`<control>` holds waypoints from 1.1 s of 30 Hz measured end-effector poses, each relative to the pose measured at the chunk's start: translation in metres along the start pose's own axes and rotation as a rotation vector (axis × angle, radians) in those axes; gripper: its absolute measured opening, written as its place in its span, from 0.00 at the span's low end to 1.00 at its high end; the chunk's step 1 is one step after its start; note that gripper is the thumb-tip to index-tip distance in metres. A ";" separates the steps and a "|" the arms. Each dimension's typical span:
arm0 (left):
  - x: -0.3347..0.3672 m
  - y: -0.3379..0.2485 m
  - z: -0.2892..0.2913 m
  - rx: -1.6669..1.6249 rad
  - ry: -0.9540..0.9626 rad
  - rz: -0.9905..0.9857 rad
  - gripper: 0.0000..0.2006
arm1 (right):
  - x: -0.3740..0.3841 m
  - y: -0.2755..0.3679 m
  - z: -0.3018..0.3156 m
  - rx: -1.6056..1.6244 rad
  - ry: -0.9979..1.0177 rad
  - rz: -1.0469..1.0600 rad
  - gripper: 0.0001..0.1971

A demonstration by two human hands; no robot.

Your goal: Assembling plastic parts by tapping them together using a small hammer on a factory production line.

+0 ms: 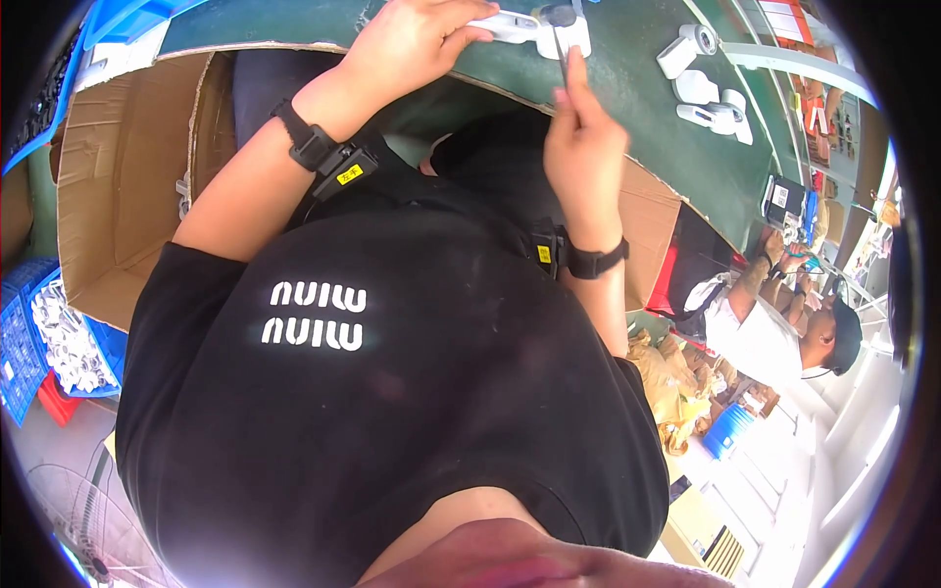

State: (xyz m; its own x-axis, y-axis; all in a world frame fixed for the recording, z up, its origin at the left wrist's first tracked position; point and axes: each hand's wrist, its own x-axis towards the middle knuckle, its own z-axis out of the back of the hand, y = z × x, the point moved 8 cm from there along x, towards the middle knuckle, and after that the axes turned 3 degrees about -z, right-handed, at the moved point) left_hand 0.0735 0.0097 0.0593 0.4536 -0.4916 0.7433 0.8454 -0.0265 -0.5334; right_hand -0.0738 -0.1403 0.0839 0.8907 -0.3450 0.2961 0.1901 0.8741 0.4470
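Observation:
My left hand (417, 44) is closed, thumb and fingers pinching the handle-like end of a white plastic part (512, 26) at the top of the view. At its right end the part has a wider white head (567, 44) with a dark grey rounded piece (559, 16) on it. My right hand (588, 147) is closed around a thin dark blade-like tool (562, 57), its index finger stretched along it. The tool's far end meets the grey piece; its exact kind is unclear. Both hands are over the near edge of a green tabletop (627, 108).
Several white plastic parts (720, 116) lie on the table to the right, beside a pale curved bar (799, 64). An open cardboard box (127, 186) stands at left. Lower left, a blue basket (20, 343) holds small white pieces. A co-worker (755, 328) sits at far right.

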 end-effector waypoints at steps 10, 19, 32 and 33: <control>0.007 -0.013 0.010 -0.102 -0.068 -0.053 0.11 | -0.005 -0.002 -0.012 0.241 0.079 -0.122 0.21; 0.010 0.010 0.008 -0.108 0.074 0.220 0.23 | 0.001 -0.008 0.021 0.219 -0.294 0.120 0.26; 0.008 0.025 0.000 -0.146 0.149 0.425 0.32 | 0.008 0.027 -0.017 0.297 0.256 -0.109 0.22; 0.006 0.020 0.000 -0.152 0.151 0.412 0.32 | 0.006 0.030 -0.014 0.385 0.185 -0.059 0.23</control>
State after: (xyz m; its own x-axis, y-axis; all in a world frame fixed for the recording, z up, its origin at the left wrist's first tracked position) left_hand 0.0931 0.0059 0.0530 0.6875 -0.6087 0.3961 0.5473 0.0758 -0.8335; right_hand -0.0566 -0.1111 0.0875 0.9488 -0.2923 0.1197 0.1059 0.6515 0.7513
